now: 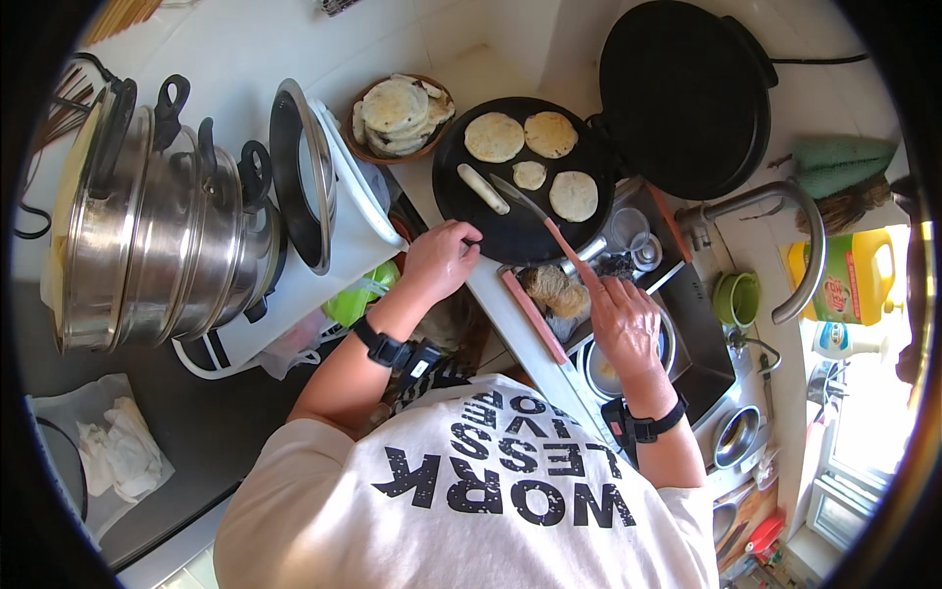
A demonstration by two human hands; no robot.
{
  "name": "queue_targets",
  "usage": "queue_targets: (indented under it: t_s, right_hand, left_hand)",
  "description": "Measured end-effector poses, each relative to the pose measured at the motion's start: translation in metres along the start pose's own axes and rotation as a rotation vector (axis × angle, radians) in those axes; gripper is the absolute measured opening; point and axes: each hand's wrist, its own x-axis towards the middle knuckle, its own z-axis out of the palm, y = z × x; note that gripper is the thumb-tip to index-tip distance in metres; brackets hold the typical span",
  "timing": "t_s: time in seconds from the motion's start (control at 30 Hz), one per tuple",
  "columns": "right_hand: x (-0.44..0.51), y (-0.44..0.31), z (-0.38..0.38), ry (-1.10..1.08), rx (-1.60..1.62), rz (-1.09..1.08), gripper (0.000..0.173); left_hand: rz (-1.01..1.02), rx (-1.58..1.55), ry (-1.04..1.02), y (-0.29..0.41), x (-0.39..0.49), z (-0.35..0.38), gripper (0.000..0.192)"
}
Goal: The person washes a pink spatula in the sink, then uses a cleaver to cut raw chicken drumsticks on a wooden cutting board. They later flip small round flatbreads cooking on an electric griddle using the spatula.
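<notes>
My right hand (627,324) grips a long knife-like tool (526,200) with a pinkish-brown handle and a narrow metal blade. The blade reaches over the round black electric griddle (544,239), its tip beside a pale flatbread (483,189) that appears narrow, as if on edge or folded. Several browned flatbreads lie flat on the griddle, among them a large one (494,138) and a small one (529,176). At the griddle's near-left rim, my left hand (441,258) has its fingers curled around a small dark part, apparently the griddle's handle.
The griddle's lid (681,99) stands open at the right. Flatbreads (397,110) are piled in a brown basket (353,143). Left are a stacked metal steamer (154,243) and an upright glass lid (300,177). A sink (695,346) with a curved tap (806,243) is at the right.
</notes>
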Motion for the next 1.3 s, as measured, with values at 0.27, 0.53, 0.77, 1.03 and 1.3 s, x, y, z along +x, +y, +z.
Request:
queue_targets:
  t_s: [0.27, 0.53, 0.77, 1.03, 1.3]
  right_hand:
    - [-0.029, 0.0, -0.005, -0.044, 0.257, 0.197, 0.047]
    - [-0.019, -0.011, -0.006, -0.153, 0.371, 0.234, 0.036]
    - [-0.009, -0.015, 0.008, -0.016, 0.511, 0.439, 0.034]
    - [-0.023, -0.014, 0.0, -0.295, 0.71, 0.625, 0.036]
    - [-0.017, -0.016, 0.011, -0.265, 0.831, 0.688, 0.038]
  left_hand:
    - [0.175, 0.135, 0.267, -0.009, -0.011, -0.005, 0.018]
    - [0.344, 0.43, 0.267, -0.011, -0.003, 0.01, 0.025]
    - [0.346, 0.414, 0.174, -0.007, 0.027, 0.019, 0.026]
    - [0.102, 0.767, 0.252, 0.002, 0.056, -0.009, 0.018]
    - [0.085, 0.681, 0.158, 0.006, 0.058, 0.003, 0.015]
